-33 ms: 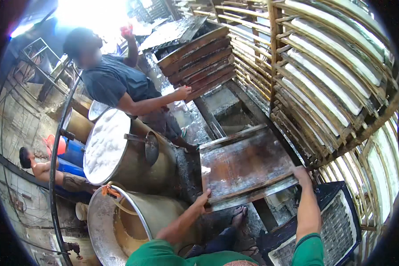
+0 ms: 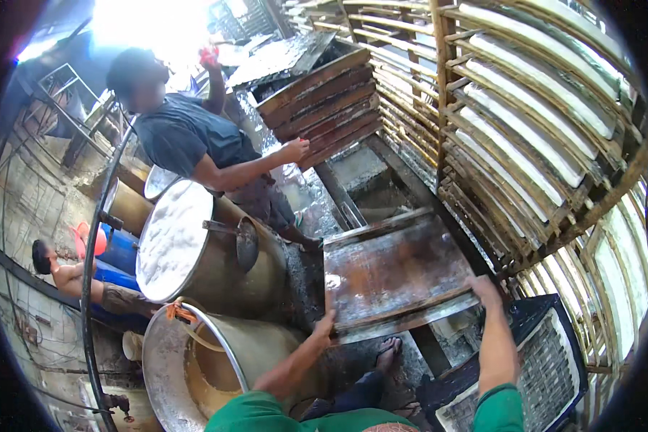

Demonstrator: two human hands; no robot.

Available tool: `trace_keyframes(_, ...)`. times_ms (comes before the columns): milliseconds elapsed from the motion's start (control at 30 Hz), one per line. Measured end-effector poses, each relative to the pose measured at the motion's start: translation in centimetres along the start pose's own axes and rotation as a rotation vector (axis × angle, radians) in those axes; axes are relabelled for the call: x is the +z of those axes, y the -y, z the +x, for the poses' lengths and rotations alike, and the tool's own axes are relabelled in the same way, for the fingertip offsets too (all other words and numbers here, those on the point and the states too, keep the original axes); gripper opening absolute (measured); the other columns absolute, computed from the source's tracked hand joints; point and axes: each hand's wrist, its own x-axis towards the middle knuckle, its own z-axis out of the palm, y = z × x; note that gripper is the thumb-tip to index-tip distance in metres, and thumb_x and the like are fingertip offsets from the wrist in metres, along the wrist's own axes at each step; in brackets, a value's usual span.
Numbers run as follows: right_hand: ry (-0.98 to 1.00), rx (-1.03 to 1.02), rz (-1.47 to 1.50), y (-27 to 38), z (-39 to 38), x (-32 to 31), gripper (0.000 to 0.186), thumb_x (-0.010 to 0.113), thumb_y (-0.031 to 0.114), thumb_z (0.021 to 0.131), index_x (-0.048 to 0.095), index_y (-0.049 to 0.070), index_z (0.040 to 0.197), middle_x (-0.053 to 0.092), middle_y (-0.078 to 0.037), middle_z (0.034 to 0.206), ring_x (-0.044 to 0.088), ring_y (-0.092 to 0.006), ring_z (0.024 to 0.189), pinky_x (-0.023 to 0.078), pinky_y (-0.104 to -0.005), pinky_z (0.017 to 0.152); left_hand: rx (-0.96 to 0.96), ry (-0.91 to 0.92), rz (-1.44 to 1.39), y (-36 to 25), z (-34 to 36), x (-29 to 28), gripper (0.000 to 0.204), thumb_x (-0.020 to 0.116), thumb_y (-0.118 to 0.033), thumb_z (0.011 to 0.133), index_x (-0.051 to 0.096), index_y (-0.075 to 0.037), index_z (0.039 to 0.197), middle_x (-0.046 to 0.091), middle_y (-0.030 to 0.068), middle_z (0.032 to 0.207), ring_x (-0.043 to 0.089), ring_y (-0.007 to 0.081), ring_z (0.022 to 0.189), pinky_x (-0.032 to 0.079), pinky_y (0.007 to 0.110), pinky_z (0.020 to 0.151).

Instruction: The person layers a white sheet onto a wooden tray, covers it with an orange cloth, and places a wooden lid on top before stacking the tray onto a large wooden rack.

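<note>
A wet, brown wooden tray (image 2: 392,266) with raised edges lies in front of me, slightly tilted in view. My left hand (image 2: 325,327) is closed on its near left corner. At the near right corner, my right hand (image 2: 485,288) grips the same tray, its fingers partly hidden by the edge. Beneath the tray, a dark frame with openings shows in part. To the left of my left forearm stands a large metal pot (image 2: 230,351) with pale brown liquid inside.
A metal drum (image 2: 266,252) topped with white foam stands left, a ladle (image 2: 247,245) hanging on it. Beyond, a co-worker (image 2: 187,137) stands beside stacked wooden trays (image 2: 320,108). Bamboo racks (image 2: 443,79) holding white sheets line the right. A dark-framed woven panel (image 2: 536,367) is near right.
The tray and both my hands have shifted very slightly left and toward me. My grip on it is the same.
</note>
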Motion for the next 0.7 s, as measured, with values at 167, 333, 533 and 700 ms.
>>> trace_keyframes(167, -0.165, -0.139, -0.073, -1.8, -13.7, 3.4, 0.05, 0.06, 0.038, 0.078, 0.062, -0.012, 0.075, 0.057, -0.029, 0.062, 0.06, -0.0337, 0.057, 0.045, -0.048, 0.06, 0.317, -0.008, -0.147, 4.5, 0.6, -10.9, 0.061, 0.065, -0.056, 0.091, 0.066, -0.001, 0.116, 0.066, 0.0082, 0.105, 0.061, 0.0213, 0.096, 0.051, 0.039, 0.084)
trace_keyframes(333, -0.362, -0.019, 0.158, -5.2, -33.6, -4.6, 0.042, 0.063, 0.033, 0.082, 0.065, -0.009, 0.077, 0.059, -0.014, 0.063, 0.057, -0.0196, 0.058, 0.044, -0.0378, 0.055, 0.344, 0.248, -0.088, 5.9, -7.4, -6.5, 0.057, 0.061, -0.056, 0.094, 0.069, -0.002, 0.111, 0.066, 0.0053, 0.106, 0.062, 0.0173, 0.089, 0.05, 0.035, 0.084)
trace_keyframes(533, -0.631, 0.115, 0.406, -15.3, -48.3, -7.3, 0.038, 0.067, 0.034, 0.083, 0.067, -0.003, 0.08, 0.062, -0.011, 0.066, 0.062, -0.0191, 0.066, 0.045, -0.0391, 0.062, 0.278, 0.664, 0.139, 7.5, -20.7, 0.8, 0.078, 0.049, -0.066, 0.094, 0.052, -0.001, 0.136, 0.061, 0.0113, 0.127, 0.061, 0.0256, 0.111, 0.048, 0.04, 0.097)
trace_keyframes(700, -0.912, 0.235, 0.547, -11.4, -59.0, -5.9, 0.036, 0.066, 0.032, 0.084, 0.064, -0.004, 0.079, 0.056, -0.01, 0.064, 0.054, -0.0188, 0.063, 0.043, -0.0386, 0.062, 0.358, 0.783, 0.368, 0.3, -21.9, 6.6, 0.071, 0.047, -0.061, 0.098, 0.053, -0.001, 0.135, 0.061, 0.0113, 0.125, 0.059, 0.0259, 0.114, 0.048, 0.041, 0.097)
